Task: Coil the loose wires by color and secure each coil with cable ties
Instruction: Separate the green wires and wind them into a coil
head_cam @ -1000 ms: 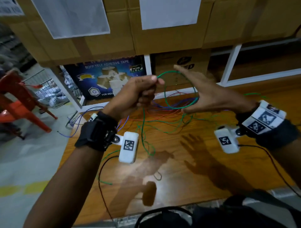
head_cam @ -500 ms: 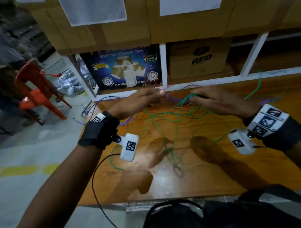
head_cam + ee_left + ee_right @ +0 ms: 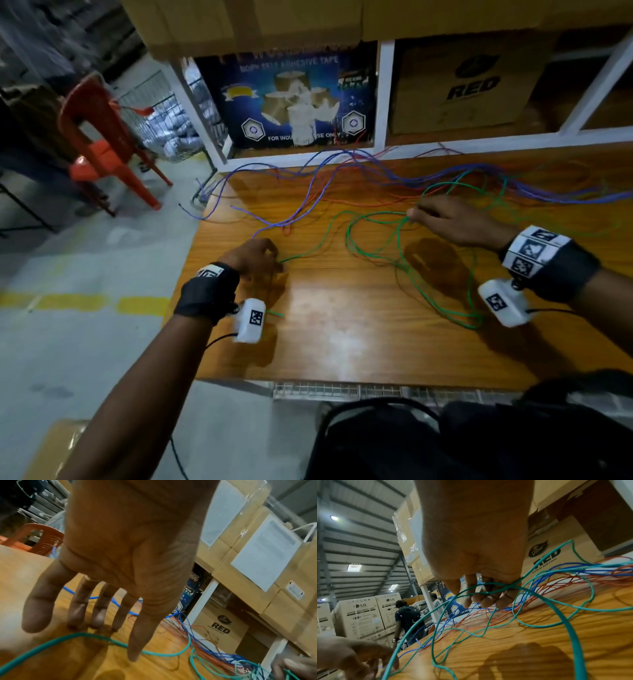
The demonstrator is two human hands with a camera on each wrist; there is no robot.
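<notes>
Green wire [image 3: 373,236] is strung left to right across the worktop [image 3: 342,325], pinched in the right hand [image 3: 452,219]; the left hand [image 3: 120,561] is spread over its near end.

Warehouse interior; grey concrete floor [image 3: 85,274] with dashed yellow line [image 3: 82,303]; glossy wooden table [image 3: 342,325]; white shelf frame [image 3: 383,99] holding cardboard cartons [image 3: 462,89]; orange plastic chair [image 3: 102,144] at left; corrugated roof [image 3: 359,536] with ceiling lights [image 3: 354,566].
</notes>
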